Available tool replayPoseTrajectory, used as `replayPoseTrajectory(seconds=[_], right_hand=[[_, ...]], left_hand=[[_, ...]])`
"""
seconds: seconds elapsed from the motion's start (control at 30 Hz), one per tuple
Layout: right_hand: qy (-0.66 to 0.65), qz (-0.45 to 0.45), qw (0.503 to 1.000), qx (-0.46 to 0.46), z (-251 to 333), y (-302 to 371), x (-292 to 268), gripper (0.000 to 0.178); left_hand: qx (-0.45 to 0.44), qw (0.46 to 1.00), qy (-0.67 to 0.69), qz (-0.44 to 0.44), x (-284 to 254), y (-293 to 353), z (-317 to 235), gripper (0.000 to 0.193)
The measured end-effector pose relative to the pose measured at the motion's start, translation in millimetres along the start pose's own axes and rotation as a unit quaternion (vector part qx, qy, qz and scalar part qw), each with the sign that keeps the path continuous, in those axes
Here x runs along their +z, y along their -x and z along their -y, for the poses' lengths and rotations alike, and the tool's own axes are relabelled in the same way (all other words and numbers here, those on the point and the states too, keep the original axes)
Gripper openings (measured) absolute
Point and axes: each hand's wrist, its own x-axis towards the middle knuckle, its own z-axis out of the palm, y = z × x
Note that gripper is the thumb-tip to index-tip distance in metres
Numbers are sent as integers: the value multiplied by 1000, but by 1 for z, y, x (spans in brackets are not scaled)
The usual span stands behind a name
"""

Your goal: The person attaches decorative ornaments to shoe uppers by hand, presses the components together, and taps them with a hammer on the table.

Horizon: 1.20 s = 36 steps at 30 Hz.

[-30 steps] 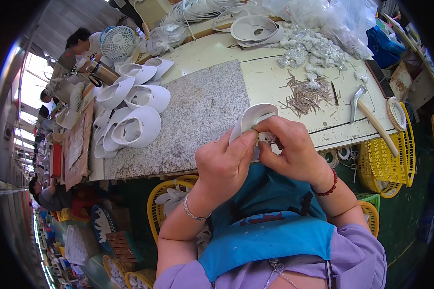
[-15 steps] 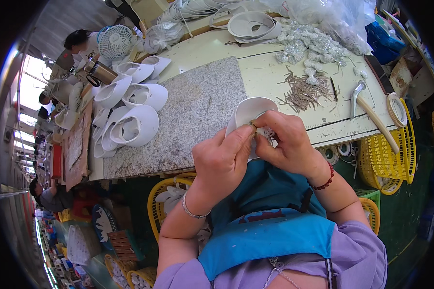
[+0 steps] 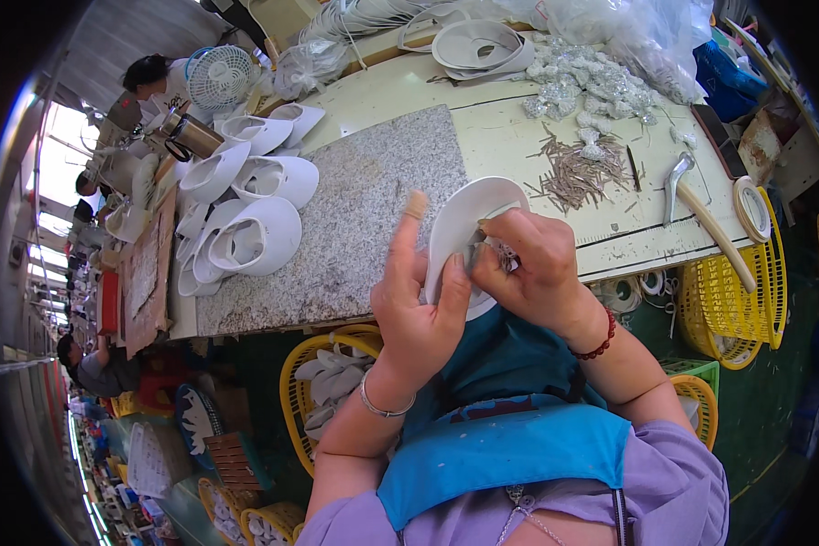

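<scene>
A white curved piece (image 3: 469, 211), shaped like a visor or a shoe upper, is held upright between my hands at the table's front edge. My left hand (image 3: 416, 291) grips its left edge with the thumb in front, while the index finger points up, off the piece; its tip looks yellowish. My right hand (image 3: 530, 255) is closed in a pinch at the inner edge of the piece. Something small and shiny shows under those fingers, too covered to name. Several similar white pieces (image 3: 262, 237) lie grouped to the left.
A speckled stone slab (image 3: 364, 209) lies on the cream table. Thin brown strips (image 3: 578, 173), glittery clear ornaments (image 3: 591, 82) and a hammer (image 3: 701, 214) are farther right. Yellow baskets (image 3: 291, 400) stand below the table edge. A co-worker (image 3: 155, 82) sits behind a fan (image 3: 220, 77).
My left hand has opened out from its pinch at the middle and shifted to the left edge of the piece, index finger raised. The right hand keeps its pinch. More of the piece shows.
</scene>
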Motion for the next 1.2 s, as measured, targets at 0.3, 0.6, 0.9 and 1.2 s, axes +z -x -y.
replayPoseTrajectory(seconds=[0.3,0.6,0.9,1.2], right_hand=[[88,-3,995,-38,3,3,7,21],[133,17,990,-42,8,0,6,20],[152,18,987,-45,12,-2,3,21],[165,-5,985,-51,4,3,3,21]], left_hand=[[-111,989,93,36,-3,8,-10,20],[-155,974,166,22,-4,16,-5,23],[-32,998,41,44,6,19,0,33],[-15,996,-1,86,3,19,-6,38]])
